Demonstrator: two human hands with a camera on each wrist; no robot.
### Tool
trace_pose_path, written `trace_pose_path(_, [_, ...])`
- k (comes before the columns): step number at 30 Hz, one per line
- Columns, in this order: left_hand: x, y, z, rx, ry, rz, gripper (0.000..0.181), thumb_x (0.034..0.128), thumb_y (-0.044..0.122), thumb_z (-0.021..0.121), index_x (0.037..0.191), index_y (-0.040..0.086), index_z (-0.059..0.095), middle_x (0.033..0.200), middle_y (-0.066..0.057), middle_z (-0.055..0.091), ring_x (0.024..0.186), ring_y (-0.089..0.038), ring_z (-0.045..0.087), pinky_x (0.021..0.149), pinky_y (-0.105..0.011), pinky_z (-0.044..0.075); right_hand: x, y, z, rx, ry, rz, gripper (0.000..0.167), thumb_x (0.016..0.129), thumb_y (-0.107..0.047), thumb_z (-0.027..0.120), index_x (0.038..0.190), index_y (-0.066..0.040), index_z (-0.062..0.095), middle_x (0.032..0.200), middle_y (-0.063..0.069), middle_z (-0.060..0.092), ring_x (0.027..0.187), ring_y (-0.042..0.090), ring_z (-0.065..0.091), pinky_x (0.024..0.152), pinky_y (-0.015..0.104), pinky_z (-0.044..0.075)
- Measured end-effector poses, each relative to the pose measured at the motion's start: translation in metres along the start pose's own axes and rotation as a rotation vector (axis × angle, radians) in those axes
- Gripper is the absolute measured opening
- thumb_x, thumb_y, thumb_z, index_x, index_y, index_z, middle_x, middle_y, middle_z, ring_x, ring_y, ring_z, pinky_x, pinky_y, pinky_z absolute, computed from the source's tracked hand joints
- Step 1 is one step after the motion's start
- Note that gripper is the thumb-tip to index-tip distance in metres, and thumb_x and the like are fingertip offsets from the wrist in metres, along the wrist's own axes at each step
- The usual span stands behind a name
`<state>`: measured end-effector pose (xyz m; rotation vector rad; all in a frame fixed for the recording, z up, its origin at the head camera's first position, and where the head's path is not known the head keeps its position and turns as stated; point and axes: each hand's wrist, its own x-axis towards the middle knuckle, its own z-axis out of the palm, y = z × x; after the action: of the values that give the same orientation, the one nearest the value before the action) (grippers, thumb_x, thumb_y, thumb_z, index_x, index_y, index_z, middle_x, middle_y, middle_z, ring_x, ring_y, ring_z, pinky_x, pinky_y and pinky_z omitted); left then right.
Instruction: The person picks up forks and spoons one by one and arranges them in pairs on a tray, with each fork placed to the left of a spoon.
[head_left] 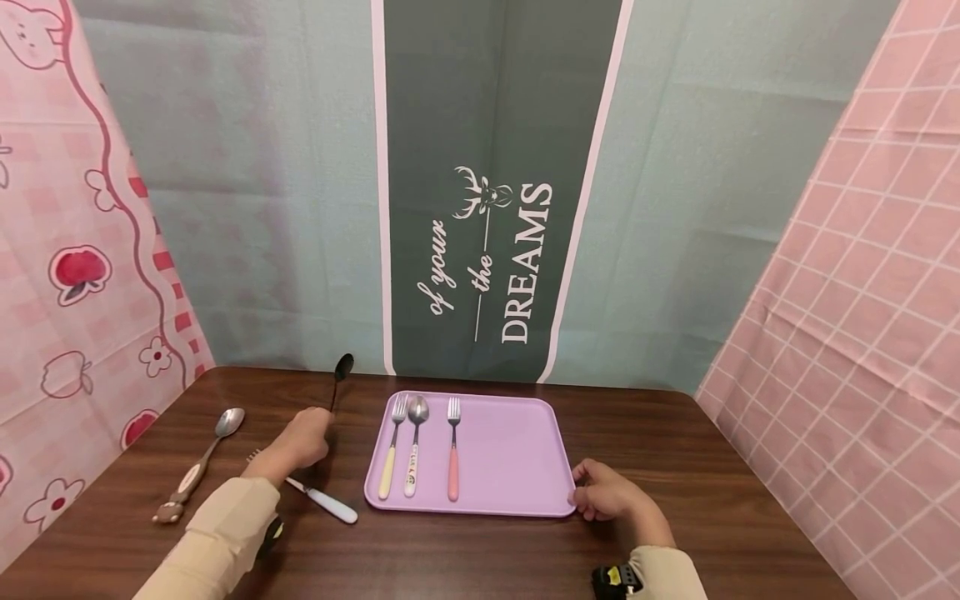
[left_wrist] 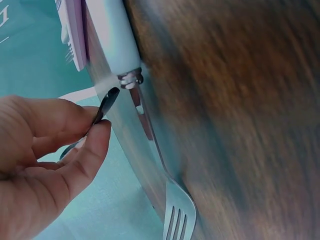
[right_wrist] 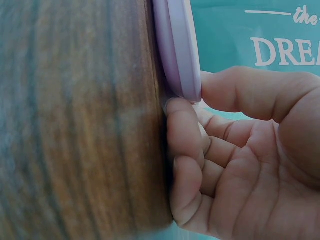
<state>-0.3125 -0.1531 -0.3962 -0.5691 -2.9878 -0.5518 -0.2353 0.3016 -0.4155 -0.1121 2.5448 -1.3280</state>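
Spoon (head_left: 343, 367) pinched in left grip (head_left: 302, 438); right (head_left: 609, 492) pinches tray (head_left: 513, 458).

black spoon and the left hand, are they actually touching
Touching. The left wrist view shows it plainly: the left hand pinches the handle of the black spoon between thumb and finger.

My head view is softly, evenly lit; my left-wrist view blurs the worktop (left_wrist: 260, 125) toward 3 o'clock, my right-wrist view toward 9 o'clock, both with a teal cast.
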Motion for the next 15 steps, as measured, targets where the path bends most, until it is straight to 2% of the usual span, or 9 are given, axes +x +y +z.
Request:
trace_pose_path(10, [0.0013,0.0042,0.0035,-0.033,-0.018,0.004,0.039,0.0644,-0.013,0.055,0.103,-0.016,0.06,0.1,-0.026,0.059,0.1,-0.042,0.053,0.084,-0.049,0.043,0.0,-0.0001,0.0004,-0.005,0.005,0.0,0.024,0.079,-0.001,0.059,0.097,0.004,0.045,0.06,0.007,0.051,0.052,0.016,0.05,0.047,0.027,0.04])
trace_pose_path(15, [0.0008,0.0077,0.005,-0.029,0.005,0.036,0.036,0.0627,-0.012,0.058,0.099,-0.014,0.062,0.094,-0.023,0.061,0.094,-0.039,0.056,0.081,-0.049,0.044,-0.0001,-0.0011,0.0008,-0.014,0.009,0.002,0.024,0.078,-0.001,0.059,0.097,0.004,0.046,0.061,0.007,0.051,0.052,0.016,0.05,0.047,0.027,0.041])
